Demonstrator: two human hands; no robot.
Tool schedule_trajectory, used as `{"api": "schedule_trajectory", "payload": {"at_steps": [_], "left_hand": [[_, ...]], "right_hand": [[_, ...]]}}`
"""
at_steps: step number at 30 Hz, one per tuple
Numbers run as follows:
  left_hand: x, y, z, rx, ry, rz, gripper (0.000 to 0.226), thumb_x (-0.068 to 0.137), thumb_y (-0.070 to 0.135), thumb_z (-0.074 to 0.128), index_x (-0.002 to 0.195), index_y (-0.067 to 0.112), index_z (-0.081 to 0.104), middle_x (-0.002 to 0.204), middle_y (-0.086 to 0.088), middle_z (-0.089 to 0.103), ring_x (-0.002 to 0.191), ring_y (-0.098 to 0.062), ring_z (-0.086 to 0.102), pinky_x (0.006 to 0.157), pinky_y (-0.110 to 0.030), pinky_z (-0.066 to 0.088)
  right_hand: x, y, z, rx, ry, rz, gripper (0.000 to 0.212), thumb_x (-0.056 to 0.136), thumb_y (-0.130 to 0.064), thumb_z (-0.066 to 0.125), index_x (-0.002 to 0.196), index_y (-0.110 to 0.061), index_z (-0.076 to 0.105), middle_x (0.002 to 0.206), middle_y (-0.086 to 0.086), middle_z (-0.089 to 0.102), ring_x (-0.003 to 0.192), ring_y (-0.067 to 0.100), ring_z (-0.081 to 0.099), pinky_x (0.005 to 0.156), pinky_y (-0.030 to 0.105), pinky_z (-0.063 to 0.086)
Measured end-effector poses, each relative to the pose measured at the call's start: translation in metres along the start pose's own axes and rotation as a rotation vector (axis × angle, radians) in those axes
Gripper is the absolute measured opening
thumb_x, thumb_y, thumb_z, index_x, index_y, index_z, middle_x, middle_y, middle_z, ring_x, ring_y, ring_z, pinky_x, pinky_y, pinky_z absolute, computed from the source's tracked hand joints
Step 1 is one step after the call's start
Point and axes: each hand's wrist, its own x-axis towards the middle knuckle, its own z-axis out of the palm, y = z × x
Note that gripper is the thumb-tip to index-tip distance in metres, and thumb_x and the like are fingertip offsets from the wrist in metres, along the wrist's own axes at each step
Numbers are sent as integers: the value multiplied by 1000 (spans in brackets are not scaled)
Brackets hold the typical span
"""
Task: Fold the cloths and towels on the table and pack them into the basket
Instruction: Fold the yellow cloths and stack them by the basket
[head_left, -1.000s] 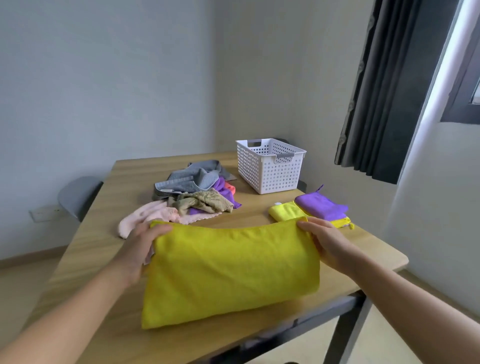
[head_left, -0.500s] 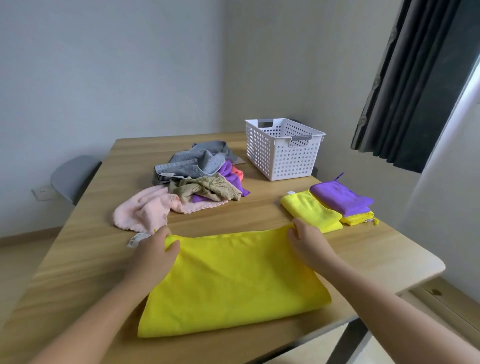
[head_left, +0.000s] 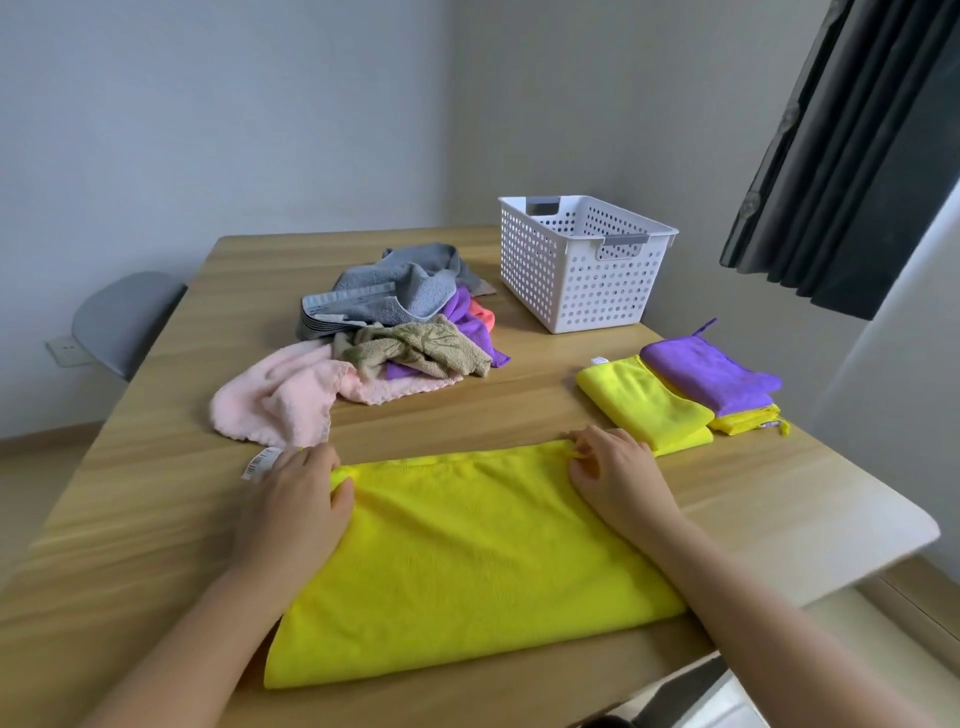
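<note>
Yellow cloth (head_left: 467, 561) lies folded double and flat on the wooden table (head_left: 156, 519), filling the lower centre of the frame, with its far edge running between the two hands. It looks like a light, soft microfibre that will droop and slide on itself, so it should be taken by the corners or along a doubled edge with both layers pinched together, otherwise the fold is likely to slip apart. The left hand (head_left: 296, 499) sits on the far left corner with a little fabric bunched between thumb and fingers. The right hand (head_left: 618, 478) pinches the far right corner in bent fingertips. The white perforated basket (head_left: 582, 280) stands in the upper centre-right, well apart from the cloth, and nothing shows through its walls. Just beside the right hand lie a folded yellow cloth (head_left: 644, 400) and a folded purple cloth (head_left: 711, 374). An unfolded heap waits in the middle of the frame, with a pink towel (head_left: 285, 395) at its front. A second ago the cloth's far edge sagged between the two hands and its near part hung over the table's front edge; now it rests wholly on the tabletop, smoothed, with both hands at the same corners.
</note>
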Motion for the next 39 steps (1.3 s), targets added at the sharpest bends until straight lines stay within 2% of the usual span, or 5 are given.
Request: {"api": "schedule_trajectory", "payload": {"at_steps": [7,12,18,31,39], "left_hand": [[2,2,-6,-39,-32,44,14,82,17,64,77,16,50,81,2,53,80,-24,52,67,-36,38],[2,-3,-9,-243,-84,77,25,77,6,68,69,13,45,72,5,44,63,-20,46,56,-36,37],[8,-12,-14,-321,-116,48,22,72,2,70,64,13,53,58,-1,54,60,-18,50,57,-39,41],[4,-13,-16,-483,-228,114,43,70,-8,64,60,21,33,90,8,65,84,3,56,73,-21,43],[5,-15,-19,-462,-176,240,14,65,35,50,70,31,38,76,3,45,69,-15,47,63,-27,36]], "right_hand": [[1,2,4,77,-41,-104,12,71,-32,51,79,-25,48,87,-8,52,91,20,53,75,31,30],[-2,-1,-1,300,19,-118,35,66,-2,67,66,-24,41,82,-3,51,65,19,51,65,23,43],[-2,1,-1,362,-5,-46,43,67,3,65,62,-26,33,97,-6,66,70,-8,55,63,4,38],[-5,-1,-7,453,8,-174,29,61,-12,59,62,-30,36,92,-6,61,71,8,51,62,16,39],[0,9,-14,1000,76,129,36,80,10,63,60,-12,43,96,2,69,80,-4,61,69,13,45]]}}
